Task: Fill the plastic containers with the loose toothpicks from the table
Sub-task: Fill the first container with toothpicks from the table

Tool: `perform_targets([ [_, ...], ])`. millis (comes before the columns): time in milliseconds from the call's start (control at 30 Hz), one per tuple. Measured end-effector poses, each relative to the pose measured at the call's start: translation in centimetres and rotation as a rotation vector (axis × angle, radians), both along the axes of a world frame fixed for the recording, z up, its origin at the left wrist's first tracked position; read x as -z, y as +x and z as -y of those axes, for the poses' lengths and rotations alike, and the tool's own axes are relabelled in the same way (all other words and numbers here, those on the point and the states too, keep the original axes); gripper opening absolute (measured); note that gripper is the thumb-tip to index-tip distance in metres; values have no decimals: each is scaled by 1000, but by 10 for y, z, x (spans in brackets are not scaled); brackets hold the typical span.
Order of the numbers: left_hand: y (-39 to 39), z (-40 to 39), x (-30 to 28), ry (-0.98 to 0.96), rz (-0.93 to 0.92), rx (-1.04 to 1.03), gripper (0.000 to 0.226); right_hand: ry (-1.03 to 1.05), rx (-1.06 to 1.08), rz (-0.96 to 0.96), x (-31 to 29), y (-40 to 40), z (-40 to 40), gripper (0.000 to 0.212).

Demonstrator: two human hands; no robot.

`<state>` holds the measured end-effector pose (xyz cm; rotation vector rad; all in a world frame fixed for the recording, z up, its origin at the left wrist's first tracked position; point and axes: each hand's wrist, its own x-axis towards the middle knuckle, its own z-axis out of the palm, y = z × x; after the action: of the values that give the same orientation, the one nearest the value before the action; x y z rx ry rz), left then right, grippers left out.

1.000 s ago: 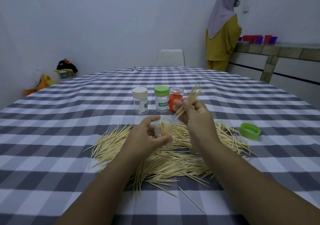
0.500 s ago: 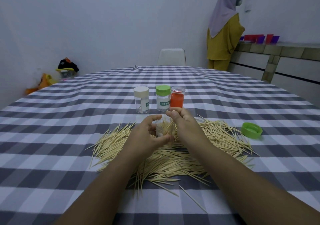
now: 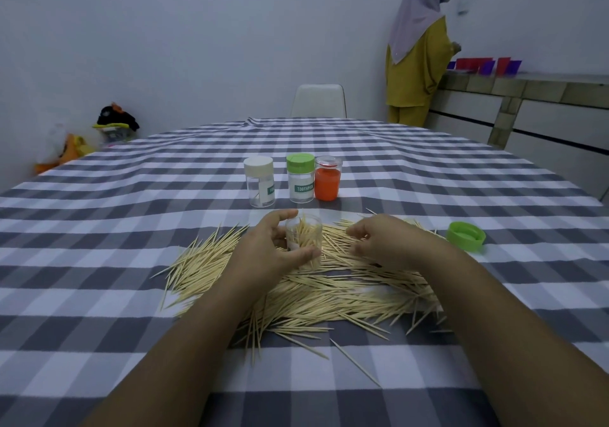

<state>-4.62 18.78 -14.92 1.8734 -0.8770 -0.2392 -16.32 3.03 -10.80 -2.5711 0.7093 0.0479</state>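
Left hand (image 3: 270,252) grips a clear cylindrical plastic container (image 3: 304,240), upright and partly filled, amid thin wooden toothpicks (image 3: 329,298) strewn on checked cloth. At its 3 o'clock, right hand (image 3: 385,240), fingers curled onto the heap, perhaps pinching some. Three capped containers (image 3: 293,181) at 12 o'clock.

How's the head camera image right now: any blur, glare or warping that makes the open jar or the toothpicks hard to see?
Head view: dim, flat, bluish light, no glare. Wide-angle warping bows the checked tablecloth and counter at the edges. The clear jar in the left hand and the toothpick pile read sharp; the right hand looks slightly soft.
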Motion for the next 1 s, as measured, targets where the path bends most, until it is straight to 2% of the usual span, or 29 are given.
perform_targets([
  [100,1,0,2,-3,-3,0,67,-143,-29,-144,5,0,2,59],
  [200,1,0,2,-3,-1,1,66,-260,-43,-187,9,2,3,50],
  [467,-1,-1,1,-17,-17,10,69,-455,-23,-136,17,11,-3,16],
  [600,0,0,1,-24,-36,12,68,-519,-8,-96,18,10,-2,15],
  [767,0,-1,1,-16,-34,13,67,-335,86,-37,12,8,6,18],
  [900,0,-1,0,-15,-33,18,67,27,118,193,8,6,9,18],
  [1000,0,0,0,-12,-24,17,70,169,130,301,6,6,6,20],
])
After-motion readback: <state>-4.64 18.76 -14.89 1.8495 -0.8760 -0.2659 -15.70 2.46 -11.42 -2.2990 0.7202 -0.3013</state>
